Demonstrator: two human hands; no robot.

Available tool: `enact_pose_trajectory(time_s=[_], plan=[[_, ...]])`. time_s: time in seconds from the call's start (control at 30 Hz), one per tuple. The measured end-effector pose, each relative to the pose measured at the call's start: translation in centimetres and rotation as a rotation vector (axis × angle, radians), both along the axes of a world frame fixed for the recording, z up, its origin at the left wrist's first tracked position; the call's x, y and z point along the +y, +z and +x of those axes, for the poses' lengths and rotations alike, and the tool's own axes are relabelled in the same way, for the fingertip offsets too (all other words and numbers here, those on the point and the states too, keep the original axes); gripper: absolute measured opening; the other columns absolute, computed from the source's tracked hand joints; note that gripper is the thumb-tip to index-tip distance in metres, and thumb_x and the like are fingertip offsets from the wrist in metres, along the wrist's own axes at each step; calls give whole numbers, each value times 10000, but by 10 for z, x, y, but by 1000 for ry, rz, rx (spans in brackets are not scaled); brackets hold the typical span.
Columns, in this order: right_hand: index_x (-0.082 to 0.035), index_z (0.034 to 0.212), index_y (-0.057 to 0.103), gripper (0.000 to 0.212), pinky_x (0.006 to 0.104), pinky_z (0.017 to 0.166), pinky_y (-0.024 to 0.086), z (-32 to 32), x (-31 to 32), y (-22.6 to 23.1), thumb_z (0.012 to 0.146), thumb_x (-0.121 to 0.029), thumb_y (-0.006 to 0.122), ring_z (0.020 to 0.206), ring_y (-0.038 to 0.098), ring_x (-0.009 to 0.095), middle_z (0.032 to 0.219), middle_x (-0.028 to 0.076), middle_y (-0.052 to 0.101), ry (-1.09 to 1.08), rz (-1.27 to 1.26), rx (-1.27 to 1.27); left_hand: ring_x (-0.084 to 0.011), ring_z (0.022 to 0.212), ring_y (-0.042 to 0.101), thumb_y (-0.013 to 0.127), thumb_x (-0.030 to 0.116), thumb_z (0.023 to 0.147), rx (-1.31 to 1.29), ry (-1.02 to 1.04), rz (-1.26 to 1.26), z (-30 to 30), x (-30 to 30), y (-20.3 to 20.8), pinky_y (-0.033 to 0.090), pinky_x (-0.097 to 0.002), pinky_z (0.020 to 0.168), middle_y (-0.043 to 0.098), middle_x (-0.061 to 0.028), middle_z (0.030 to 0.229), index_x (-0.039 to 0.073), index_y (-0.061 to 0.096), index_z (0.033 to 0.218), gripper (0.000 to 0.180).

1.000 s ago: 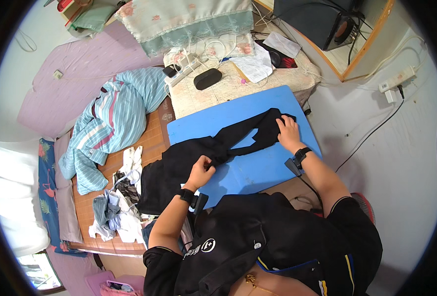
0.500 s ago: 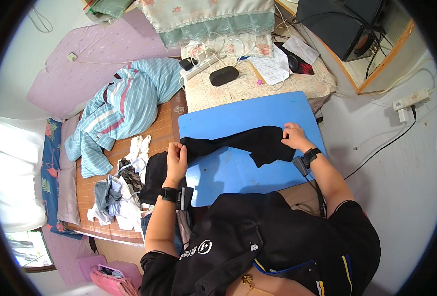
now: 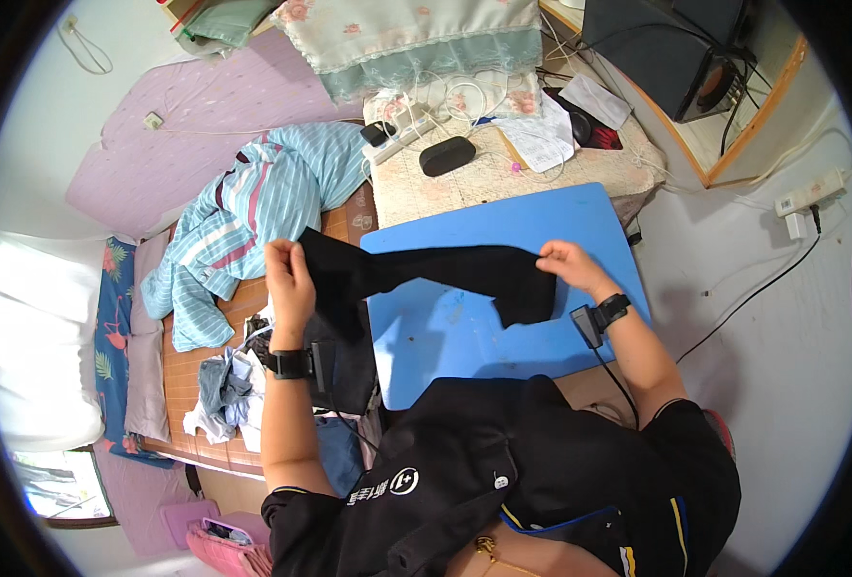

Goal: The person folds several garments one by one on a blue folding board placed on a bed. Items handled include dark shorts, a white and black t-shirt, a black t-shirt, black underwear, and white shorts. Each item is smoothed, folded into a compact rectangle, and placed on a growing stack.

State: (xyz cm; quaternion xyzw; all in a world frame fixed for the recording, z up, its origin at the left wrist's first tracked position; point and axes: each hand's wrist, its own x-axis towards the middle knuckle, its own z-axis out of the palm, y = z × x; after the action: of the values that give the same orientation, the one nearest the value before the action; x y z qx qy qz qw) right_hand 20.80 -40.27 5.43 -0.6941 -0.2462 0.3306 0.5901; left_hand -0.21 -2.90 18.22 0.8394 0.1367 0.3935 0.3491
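A black garment (image 3: 445, 265) stretches between my two hands over the blue tabletop (image 3: 483, 356). Its exact kind cannot be made out. My left hand (image 3: 289, 274) pinches one end, out past the table's left edge, above the bed. The cloth drops loosely beside that hand. At the other end, my right hand (image 3: 568, 264) grips the fabric between thumb and fingers, over the right part of the blue table. A wider flap hangs down near the right hand. Both wrists wear black bands with small grey devices.
On the bed (image 3: 185, 385) at left lie a heap of clothes (image 3: 228, 385) and a striped blue quilt (image 3: 243, 207). Behind the blue table, a cloth-covered surface (image 3: 416, 192) bears a dark oval case (image 3: 447, 155), a power strip (image 3: 402, 137) and papers. A cable (image 3: 762, 308) hangs at right.
My left hand has moved left and farther away, drawing its end of the black garment out past the table edge. My right hand keeps its hold, nearly in place.
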Motion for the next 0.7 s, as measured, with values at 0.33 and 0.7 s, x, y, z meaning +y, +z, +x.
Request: enact_pose_trajectory(time_s=[0.33,0.7], plan=[[-55,766,518,119,204,568,400,23,-1,3,791,-116,616,635,473,41,669,-32,523,33,-135,-95,-142,618,459,473,28,856,-15,-30,158,13,-18,61,395,-251,588,465,-74,699,7,426,888,60],[-56,831,549,287,377,796,373,-74,43,-34,658,-247,675,936,450,286,973,98,480,61,-172,-883,-155,615,465,479,7,843,54,-128,108,24,-52,65,393,-259,581,477,-92,693,-6,421,870,65]])
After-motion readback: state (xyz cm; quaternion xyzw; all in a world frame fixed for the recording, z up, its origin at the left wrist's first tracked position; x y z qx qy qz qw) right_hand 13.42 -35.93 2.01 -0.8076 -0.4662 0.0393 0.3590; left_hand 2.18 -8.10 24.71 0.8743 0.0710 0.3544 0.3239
